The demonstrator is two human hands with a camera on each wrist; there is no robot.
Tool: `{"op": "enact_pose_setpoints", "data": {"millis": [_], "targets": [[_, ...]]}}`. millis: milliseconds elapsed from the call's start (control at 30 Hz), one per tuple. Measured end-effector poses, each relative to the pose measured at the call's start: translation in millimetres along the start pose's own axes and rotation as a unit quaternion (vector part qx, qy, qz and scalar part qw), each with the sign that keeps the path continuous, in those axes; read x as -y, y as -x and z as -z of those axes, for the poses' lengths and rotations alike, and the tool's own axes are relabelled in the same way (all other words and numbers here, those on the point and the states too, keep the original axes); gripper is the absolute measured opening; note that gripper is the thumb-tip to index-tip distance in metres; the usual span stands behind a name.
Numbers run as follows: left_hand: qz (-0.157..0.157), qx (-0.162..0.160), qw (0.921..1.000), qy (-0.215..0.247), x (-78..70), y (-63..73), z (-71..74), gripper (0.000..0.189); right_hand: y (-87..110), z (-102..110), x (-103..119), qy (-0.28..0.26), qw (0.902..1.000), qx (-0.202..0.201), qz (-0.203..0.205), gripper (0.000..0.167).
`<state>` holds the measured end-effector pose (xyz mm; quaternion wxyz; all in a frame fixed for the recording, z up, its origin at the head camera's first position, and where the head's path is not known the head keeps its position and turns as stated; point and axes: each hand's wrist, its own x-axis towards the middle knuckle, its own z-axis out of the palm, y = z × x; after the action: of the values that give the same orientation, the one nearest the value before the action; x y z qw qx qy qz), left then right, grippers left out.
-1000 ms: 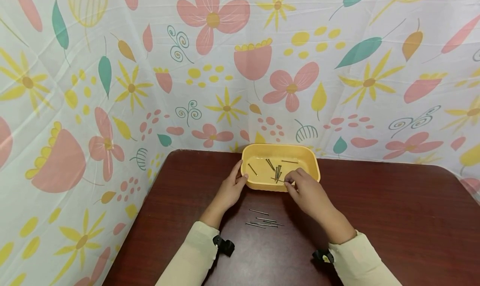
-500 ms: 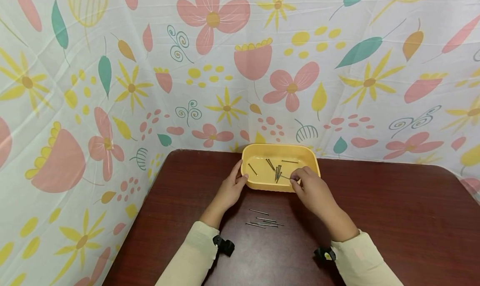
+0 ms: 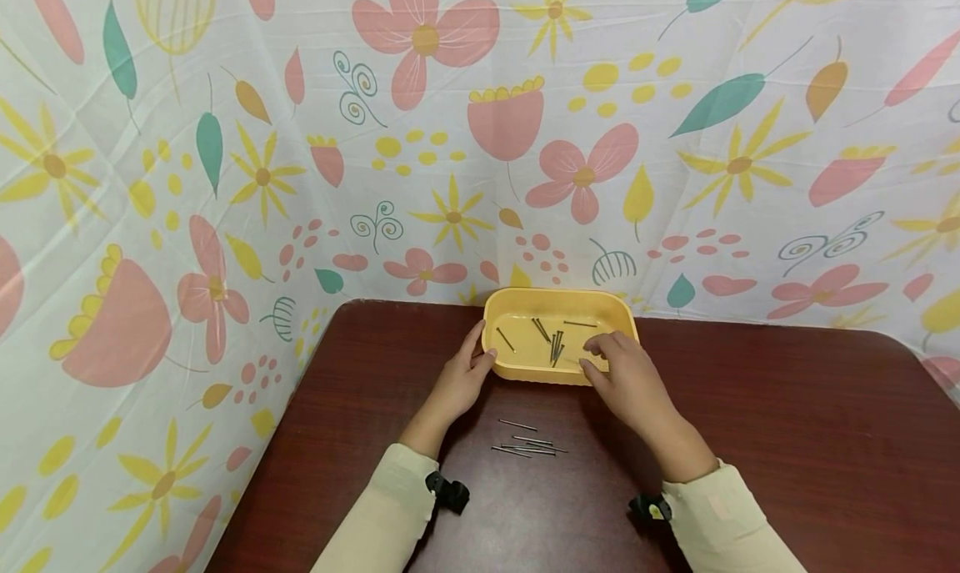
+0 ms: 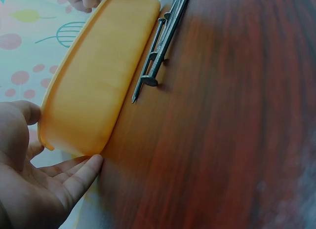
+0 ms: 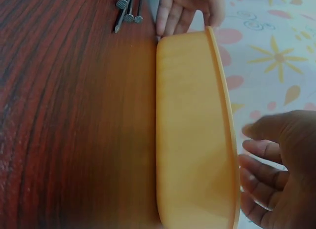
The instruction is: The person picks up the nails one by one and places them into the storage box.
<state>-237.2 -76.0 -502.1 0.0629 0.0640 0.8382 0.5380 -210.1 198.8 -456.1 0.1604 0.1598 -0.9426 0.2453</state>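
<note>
A yellow plastic box stands at the back of the table, with several nails lying inside it. My left hand holds its left end; in the left wrist view the thumb is at the rim and the other fingers reach the end wall below. Over the box's front right corner hovers my right hand, thumb and forefinger apart. In the right wrist view this hand has loosely bent fingers beside the rim, with no nail visible between them.
In front of the box several more nails lie in a loose group on the dark reddish-brown table. A white flower-patterned cloth hangs right behind the box and along the left side.
A second ago my right hand pinched a nail over the box. It has shifted slightly right and its fingertips have parted, releasing the nail. My left hand has stayed put.
</note>
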Motion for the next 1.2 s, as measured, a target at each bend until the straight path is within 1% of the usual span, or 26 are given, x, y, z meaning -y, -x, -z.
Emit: {"op": "enact_pose_setpoints", "data": {"millis": [133, 200, 267, 533, 767, 1200], "targets": [[0.002, -0.001, 1.0000, -0.001, 0.2, -0.3, 0.0, 0.062, 0.1, -1.8, -2.4, -0.003, 0.9999, -0.008, -0.006, 0.046], [0.002, -0.002, 1.0000, 0.000, 0.2, -0.3, 0.0, 0.062, 0.1, -2.5, -3.0, -0.006, 0.9999, -0.012, -0.008, 0.053], [0.002, -0.002, 1.0000, 0.000, 0.2, -0.2, 0.1, 0.062, 0.5, -2.9, -3.2, -0.009, 0.9998, -0.014, -0.010, 0.056], [0.001, -0.002, 1.0000, 0.003, 0.3, -0.1, 0.0, 0.062, 2.4, -3.6, -1.5, -0.013, 0.9997, -0.017, -0.005, 0.054], [0.002, -0.003, 1.0000, 0.001, 0.3, -0.7, -0.2, 0.061, 3.2, -2.7, 1.0, -0.016, 0.9998, -0.004, -0.012, 0.055], [0.004, 0.002, 1.0000, -0.002, 0.4, -0.2, 0.1, 0.061, 7.5, -0.5, 13.8, -0.021, 0.9996, 0.017, 0.001, 0.053]]}}
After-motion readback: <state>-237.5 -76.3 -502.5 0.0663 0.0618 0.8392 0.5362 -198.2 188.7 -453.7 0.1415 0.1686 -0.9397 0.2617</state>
